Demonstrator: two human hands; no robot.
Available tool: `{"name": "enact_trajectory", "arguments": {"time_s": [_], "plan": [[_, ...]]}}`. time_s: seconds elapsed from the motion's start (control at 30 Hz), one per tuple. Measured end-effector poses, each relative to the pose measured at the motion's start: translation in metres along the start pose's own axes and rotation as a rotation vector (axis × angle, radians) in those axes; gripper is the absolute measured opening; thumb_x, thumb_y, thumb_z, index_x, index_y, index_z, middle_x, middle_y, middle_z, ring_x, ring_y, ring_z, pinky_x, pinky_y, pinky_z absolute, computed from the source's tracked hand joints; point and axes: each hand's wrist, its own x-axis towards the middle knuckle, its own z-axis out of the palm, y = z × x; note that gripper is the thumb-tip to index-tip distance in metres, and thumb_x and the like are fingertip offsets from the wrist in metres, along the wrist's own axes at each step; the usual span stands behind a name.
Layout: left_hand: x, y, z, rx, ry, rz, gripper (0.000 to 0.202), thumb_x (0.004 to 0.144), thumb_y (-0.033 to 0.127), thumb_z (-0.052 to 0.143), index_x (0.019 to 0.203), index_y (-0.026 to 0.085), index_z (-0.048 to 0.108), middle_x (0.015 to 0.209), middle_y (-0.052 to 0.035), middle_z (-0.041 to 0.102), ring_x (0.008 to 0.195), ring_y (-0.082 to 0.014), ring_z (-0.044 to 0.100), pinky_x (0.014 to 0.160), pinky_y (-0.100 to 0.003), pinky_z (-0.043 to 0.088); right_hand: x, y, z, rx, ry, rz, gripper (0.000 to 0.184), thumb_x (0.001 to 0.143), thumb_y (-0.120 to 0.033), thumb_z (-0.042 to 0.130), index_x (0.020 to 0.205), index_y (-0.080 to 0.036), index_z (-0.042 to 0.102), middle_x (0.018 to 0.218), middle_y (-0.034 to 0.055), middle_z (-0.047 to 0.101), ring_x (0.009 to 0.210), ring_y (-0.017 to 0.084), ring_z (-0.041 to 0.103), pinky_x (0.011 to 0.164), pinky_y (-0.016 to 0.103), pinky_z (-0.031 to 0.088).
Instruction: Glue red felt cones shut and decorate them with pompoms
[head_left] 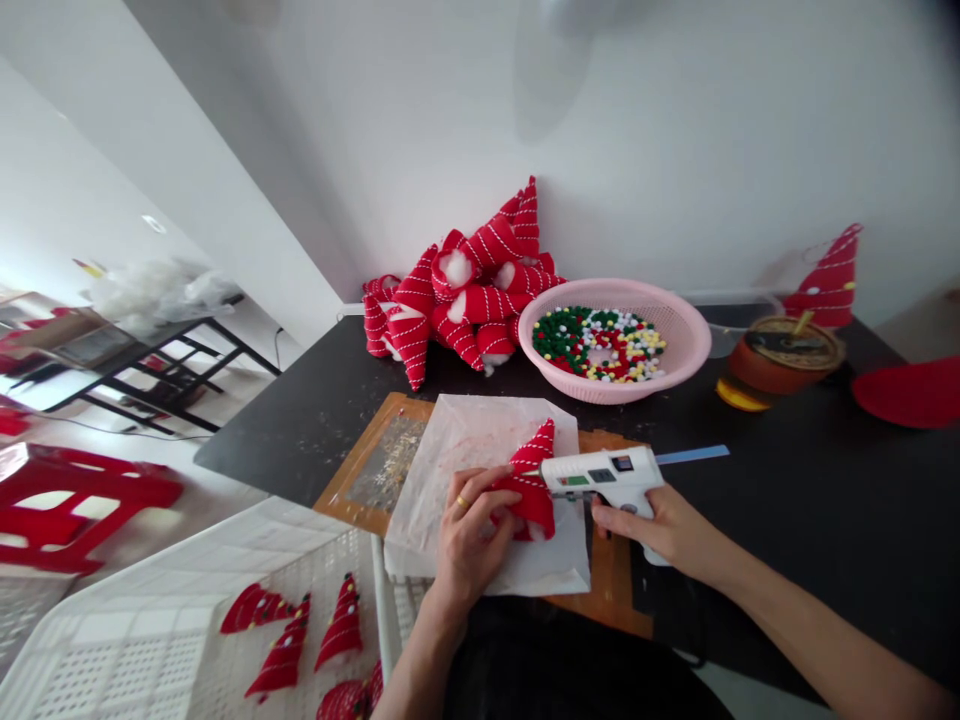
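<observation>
A red cone with white dashed stripes (534, 505) lies on a sheet of white paper (457, 450), white stuffing showing at its wide end. My left hand (476, 520), a ring on one finger, rests over the cone's left side with the fingers closed on it. My right hand (656, 525) is wrapped round the handle of a white glue gun (600, 475). The gun points left, its nozzle over the cone close to my left fingers. A blue stick (694, 454) pokes out of the gun's back end.
Several striped cones (480, 280) are piled against the wall. A pink basket (690, 340) of coloured pompoms stands beside them, and a cup-like brown container (784, 360) sits at the right. A white crate (379, 600) with decorated cones is at lower left.
</observation>
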Motion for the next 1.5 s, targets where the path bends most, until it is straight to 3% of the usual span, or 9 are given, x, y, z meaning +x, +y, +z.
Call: {"name": "enact_trajectory", "arguments": {"time_s": [0.27,0.87,1.13,1.33,1.5], "plan": [[0.0024,0.0019,0.0001,-0.015,0.011,0.001,0.028,0.084,0.002,0.058,0.096,0.023,0.07,0.108,-0.0061,0.072,0.102,-0.0224,0.061,0.088,-0.04,0.054,-0.0011,-0.0019,0.0014,-0.02,-0.003,0.012,0.031,0.089,-0.053,0.068,0.089,-0.022,0.066,0.074,0.002,0.063,0.069,0.02,0.055,0.065,0.033,0.044],[-0.0007,-0.0009,-0.0001,-0.02,0.009,0.021,0.027,0.085,0.002,0.058,0.098,0.023,0.07,0.107,-0.0061,0.071,0.101,-0.0218,0.061,0.088,-0.039,0.053,-0.0007,-0.0018,0.0037,-0.061,0.011,-0.029,0.028,0.088,-0.049,0.069,0.088,-0.021,0.067,0.073,0.0007,0.063,0.065,0.018,0.052,0.06,0.03,0.045],[0.0002,0.0006,-0.0008,-0.002,0.019,0.02,0.026,0.085,0.004,0.059,0.097,0.024,0.07,0.107,-0.006,0.071,0.1,-0.0222,0.061,0.088,-0.04,0.054,-0.0003,-0.0061,0.0038,-0.13,0.035,-0.082,0.024,0.09,-0.045,0.068,0.1,-0.023,0.071,0.072,0.0002,0.062,0.065,0.019,0.053,0.061,0.03,0.047],[0.0018,0.0032,-0.0017,-0.009,0.019,0.007,0.025,0.086,0.005,0.059,0.096,0.024,0.071,0.106,-0.0062,0.071,0.1,-0.0222,0.061,0.087,-0.039,0.054,-0.0007,-0.0046,0.0041,-0.119,0.028,-0.056,0.024,0.09,-0.045,0.067,0.082,-0.023,0.065,0.066,-0.0015,0.058,0.061,0.017,0.05,0.058,0.03,0.043],[0.0012,0.003,-0.0014,-0.018,0.018,0.012,0.027,0.085,0.003,0.058,0.097,0.024,0.07,0.105,-0.0055,0.071,0.1,-0.0218,0.06,0.087,-0.039,0.053,-0.0013,-0.0067,0.0041,-0.162,0.052,-0.079,0.021,0.091,-0.045,0.068,0.095,-0.024,0.07,0.067,-0.0009,0.063,0.062,0.019,0.054,0.063,0.032,0.046]]}}
